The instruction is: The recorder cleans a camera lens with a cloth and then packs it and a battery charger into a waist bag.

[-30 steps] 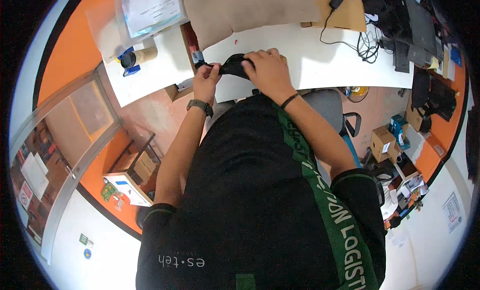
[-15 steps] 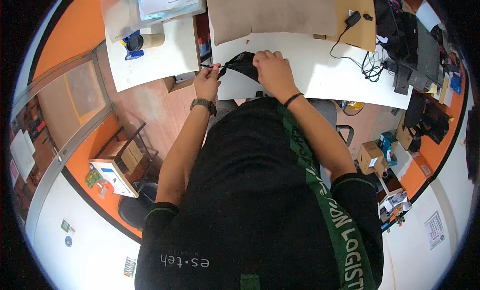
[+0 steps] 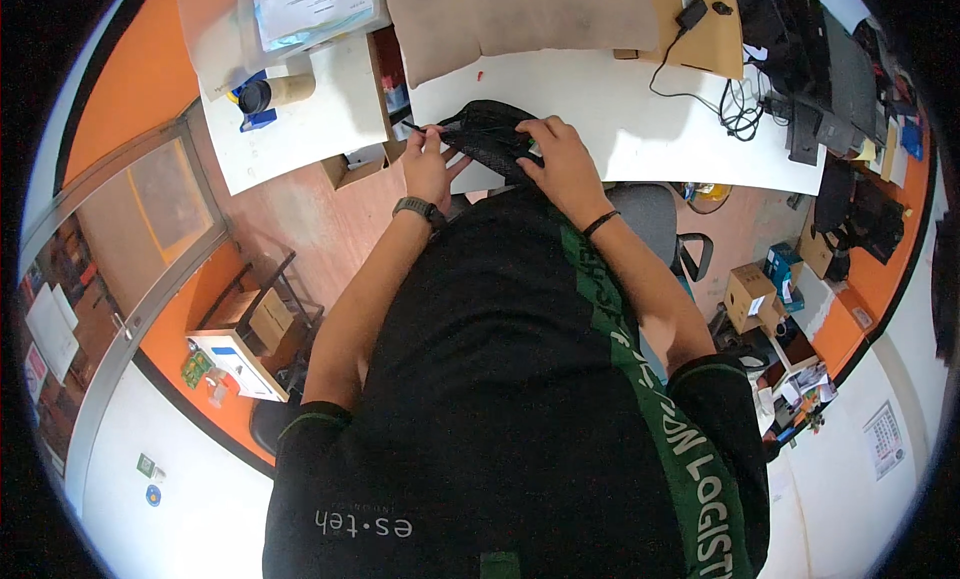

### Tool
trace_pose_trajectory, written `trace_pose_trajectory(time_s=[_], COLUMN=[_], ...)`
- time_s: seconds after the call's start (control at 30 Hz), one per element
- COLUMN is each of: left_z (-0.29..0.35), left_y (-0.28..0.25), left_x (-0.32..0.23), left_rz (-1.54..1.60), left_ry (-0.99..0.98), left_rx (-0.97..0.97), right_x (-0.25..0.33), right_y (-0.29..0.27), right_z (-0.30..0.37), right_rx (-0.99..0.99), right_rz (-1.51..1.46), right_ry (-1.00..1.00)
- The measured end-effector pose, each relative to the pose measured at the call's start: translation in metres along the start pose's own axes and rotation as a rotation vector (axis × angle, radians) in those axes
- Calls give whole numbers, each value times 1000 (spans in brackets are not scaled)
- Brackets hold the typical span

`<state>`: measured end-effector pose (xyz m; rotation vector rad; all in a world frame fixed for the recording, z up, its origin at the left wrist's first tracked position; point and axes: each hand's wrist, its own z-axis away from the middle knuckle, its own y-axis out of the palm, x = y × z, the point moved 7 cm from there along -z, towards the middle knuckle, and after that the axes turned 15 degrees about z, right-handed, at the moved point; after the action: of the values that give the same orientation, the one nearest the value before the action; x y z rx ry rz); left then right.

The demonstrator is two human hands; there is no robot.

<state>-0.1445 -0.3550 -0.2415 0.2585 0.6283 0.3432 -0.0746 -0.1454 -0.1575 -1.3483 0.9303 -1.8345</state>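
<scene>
A black mesh fabric piece [image 3: 490,151], like a soft pouch, is spread between my two hands above the near edge of the white table. My left hand [image 3: 428,167] pinches its left end, where a thin dark cord-like tip sticks out past the fingers. On the other side my right hand [image 3: 562,164] grips the fabric's right edge between thumb and fingers. A small light green and white patch shows by the right fingertips; what it is I cannot make out. The lower part of the mesh hangs close to my shirt.
A brown cloth-like sheet [image 3: 530,19] covers the table's far side. At the left stand a dark-lidded cup [image 3: 285,89] and a clear plastic box [image 3: 385,4] with papers. A black adapter [image 3: 690,15] and tangled cable [image 3: 740,114] lie right. A grey chair [image 3: 645,214] is beside me.
The mesh fabric, bunched and twisted at its left end before, is now opened out wider. My right hand has turned and moved slightly right and down. The view has shifted a little.
</scene>
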Motion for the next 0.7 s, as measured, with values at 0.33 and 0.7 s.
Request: trace_pose_trajectory(time_s=[0.33, 0.7], left_z=[-4, 21], left_y=[-5, 15], left_x=[-2, -14], left_rz=[74, -28], left_ry=[-33, -16], left_rx=[25, -41], right_x=[-21, -38], right_y=[-2, -2], right_z=[26, 27], right_rx=[72, 49], right_rz=[249, 127], right_ry=[86, 126])
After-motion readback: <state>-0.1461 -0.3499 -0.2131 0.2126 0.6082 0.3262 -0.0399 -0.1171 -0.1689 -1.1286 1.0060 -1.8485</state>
